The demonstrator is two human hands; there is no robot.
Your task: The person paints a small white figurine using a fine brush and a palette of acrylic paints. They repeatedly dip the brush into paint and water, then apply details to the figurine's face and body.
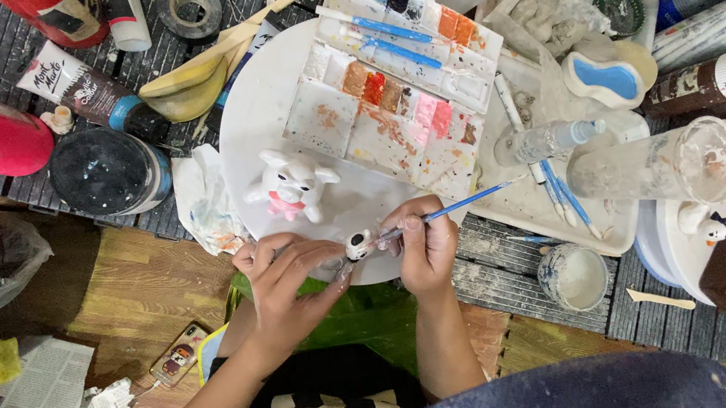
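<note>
Beyond my fingers, the round white board point(266, 83) takes up most of the view, and the paint palette point(394, 63) lies on its far half, well past my fingertips and slanted to the right. Nearer, just beyond my left knuckles, a white pig figure point(292, 186) stands upright on the board, apart from my hands. My left hand point(288, 279) is curled shut around a small white figurine point(358, 245), pinching it between thumb and fingertips at the board's near edge; only its end with dark dots shows past my fingers. My right hand point(425, 243) is closed in a pen grip on a thin blue brush point(451, 210). The brush's long axis runs from upper right, away from my right fingers, down leftward to its tip, which meets the figurine right between my two hands. So the figurine sits just left of my right fingertips, touching my left ones; the left hand is nearer it, and the palette lies beyond and right of the brush hand.
</note>
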